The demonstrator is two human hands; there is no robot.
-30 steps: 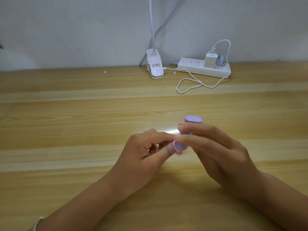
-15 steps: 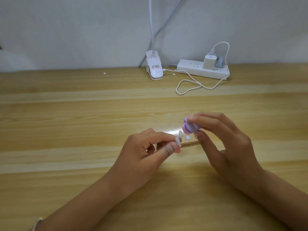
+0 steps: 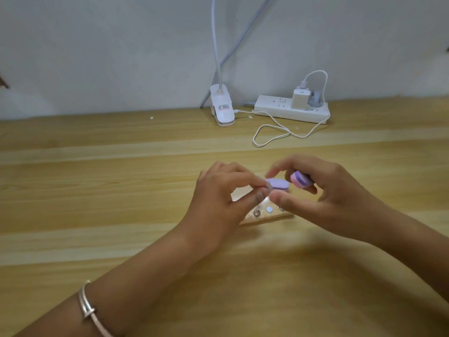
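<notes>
Above a clear packet (image 3: 263, 216) — left fingers (image 3: 243, 179) pinch lilac cap (image 3: 278, 184), right fingers (image 3: 295, 164) grip tube (image 3: 301, 179)

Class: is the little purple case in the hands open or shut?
Open. The left hand pinches the purple lid, apart from the pink-and-purple body, which the right hand holds.

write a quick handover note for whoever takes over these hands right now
Left hand: pinches one end of the lilac cap.
Right hand: holds the pink-and-purple body in curled fingers, thumb just under the cap.
Clear strip with small round discs lies on the wooden table, below both hands.
Done: cap and body are apart.
Left: probably fit a disc from the strip, then close the cap onto the body.
</notes>
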